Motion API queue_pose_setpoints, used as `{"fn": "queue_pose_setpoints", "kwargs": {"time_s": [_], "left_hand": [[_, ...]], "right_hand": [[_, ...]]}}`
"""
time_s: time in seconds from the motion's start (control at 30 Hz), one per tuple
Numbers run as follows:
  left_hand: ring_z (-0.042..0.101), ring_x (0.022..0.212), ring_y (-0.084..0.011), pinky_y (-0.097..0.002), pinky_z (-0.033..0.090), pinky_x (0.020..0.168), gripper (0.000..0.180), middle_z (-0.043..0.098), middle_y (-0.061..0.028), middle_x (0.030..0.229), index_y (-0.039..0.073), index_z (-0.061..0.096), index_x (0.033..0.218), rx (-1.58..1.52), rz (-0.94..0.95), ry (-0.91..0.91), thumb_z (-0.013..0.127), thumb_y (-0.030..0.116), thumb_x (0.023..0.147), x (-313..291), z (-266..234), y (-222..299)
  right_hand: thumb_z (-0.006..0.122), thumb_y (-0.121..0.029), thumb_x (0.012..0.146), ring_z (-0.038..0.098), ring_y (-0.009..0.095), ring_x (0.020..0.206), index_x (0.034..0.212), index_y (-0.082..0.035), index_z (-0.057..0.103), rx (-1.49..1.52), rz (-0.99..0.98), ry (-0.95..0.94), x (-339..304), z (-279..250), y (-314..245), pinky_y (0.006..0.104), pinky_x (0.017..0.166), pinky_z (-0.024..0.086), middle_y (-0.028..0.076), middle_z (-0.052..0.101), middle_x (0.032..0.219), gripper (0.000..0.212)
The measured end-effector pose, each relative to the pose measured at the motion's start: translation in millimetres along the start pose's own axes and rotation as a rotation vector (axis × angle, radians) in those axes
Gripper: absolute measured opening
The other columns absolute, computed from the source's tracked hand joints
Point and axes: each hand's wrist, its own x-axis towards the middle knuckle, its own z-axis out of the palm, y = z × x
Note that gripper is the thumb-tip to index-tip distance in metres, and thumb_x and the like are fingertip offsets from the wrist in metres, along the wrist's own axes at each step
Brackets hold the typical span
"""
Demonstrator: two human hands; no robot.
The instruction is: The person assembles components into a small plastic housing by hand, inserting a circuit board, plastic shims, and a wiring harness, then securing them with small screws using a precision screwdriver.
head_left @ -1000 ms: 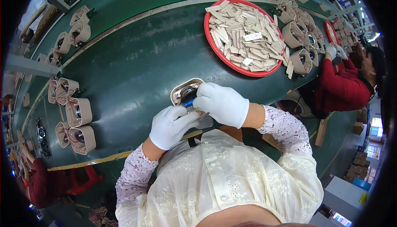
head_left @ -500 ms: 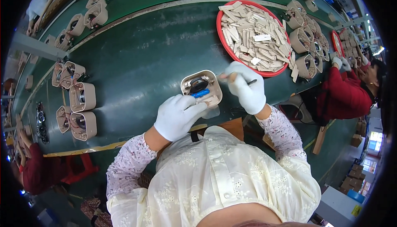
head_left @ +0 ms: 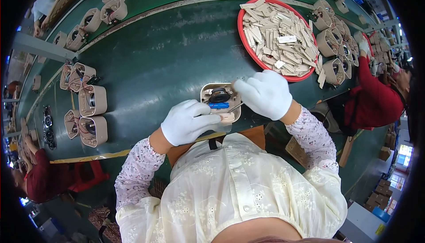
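Observation:
In front of me on the bench lies a beige plastic housing [head_left: 234, 117], its open side up. Inside it are a round black speaker [head_left: 219, 95] and a blue cylindrical part [head_left: 218, 106]. My left hand [head_left: 188, 122], in a white glove, grips the housing's near left side, fingers curled over the rim. From the right, my gloved right hand [head_left: 265, 95] is closed around a thin metal rod-like tool [head_left: 236, 107], which slants down into the housing beside the blue part. The tool's handle is hidden in the glove.
Beyond my right hand, a red basin [head_left: 242, 32] is heaped with flat beige strips. More housings with speakers stand at the left [head_left: 93, 101] and right [head_left: 333, 71]. Loose black speakers [head_left: 48, 125] lie at the far left. A co-worker in red [head_left: 372, 106] sits at the right.
My right hand has come down over the housing's right side, and the tool now reaches inside it. My left hand keeps its hold. The right co-worker's arm has reached farther forward.

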Motion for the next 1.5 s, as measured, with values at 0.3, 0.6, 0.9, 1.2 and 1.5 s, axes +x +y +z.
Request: {"fn": "queue_pose_setpoints", "kwargs": {"time_s": [0.3, 0.6, 0.9, 1.2, 1.5], "left_hand": [[0.058, 0.076, -0.0222, -0.0345, 0.051, 0.065, 0.019, 0.060, -0.0012, 0.092, 0.021, 0.073, 0.102, 0.047, -0.011, 0.003, 0.075, 0.018, 0.083, 5, -5, 13], [0.062, 0.076, -0.0248, -0.0363, 0.051, 0.066, 0.025, 0.060, -0.0034, 0.090, 0.018, 0.073, 0.101, 0.117, -0.042, -0.002, 0.081, 0.018, 0.077, 9, -6, 19], [0.064, 0.081, -0.0252, -0.0378, 0.051, 0.069, 0.028, 0.061, -0.0035, 0.092, 0.018, 0.072, 0.104, 0.182, -0.143, -0.059, 0.079, 0.014, 0.077, 11, -7, 29], [0.062, 0.083, -0.0230, -0.0372, 0.050, 0.075, 0.025, 0.059, -0.0024, 0.095, 0.018, 0.070, 0.107, 0.131, -0.087, -0.099, 0.075, 0.025, 0.084, 16, -15, 27], [0.062, 0.077, -0.0265, -0.0384, 0.051, 0.072, 0.038, 0.060, -0.0031, 0.095, 0.023, 0.066, 0.124, 0.317, -0.123, -0.149, 0.070, 0.018, 0.086, 33, -3, -11]], "right_hand": [[0.071, -0.016, 0.077, 0.056, 0.019, 0.056, 0.105, -0.012, 0.066, 0.048, -0.045, 0.073, 0, 22, -6, 0.0352, 0.051, 0.043, -0.001, 0.051, 0.063, 0.028], [0.073, -0.010, 0.078, 0.058, 0.023, 0.054, 0.098, -0.011, 0.066, 0.040, -0.083, -0.080, 14, 4, 11, 0.0372, 0.050, 0.044, 0.003, 0.054, 0.061, 0.021], [0.082, -0.040, 0.077, 0.065, 0.029, 0.065, 0.087, -0.012, 0.070, 0.172, 0.076, -0.188, 3, -32, 10, 0.0407, 0.059, 0.050, 0.007, 0.062, 0.069, 0.032], [0.072, -0.020, 0.077, 0.067, 0.027, 0.075, 0.087, -0.012, 0.072, 0.422, -0.135, -0.116, 2, -14, -37, 0.0412, 0.065, 0.054, 0.006, 0.067, 0.082, 0.013], [0.074, -0.003, 0.081, 0.064, 0.029, 0.063, 0.087, -0.002, 0.072, 0.784, 0.289, 0.297, 2, 2, -26, 0.0388, 0.059, 0.050, 0.011, 0.067, 0.074, 0.007]]}}
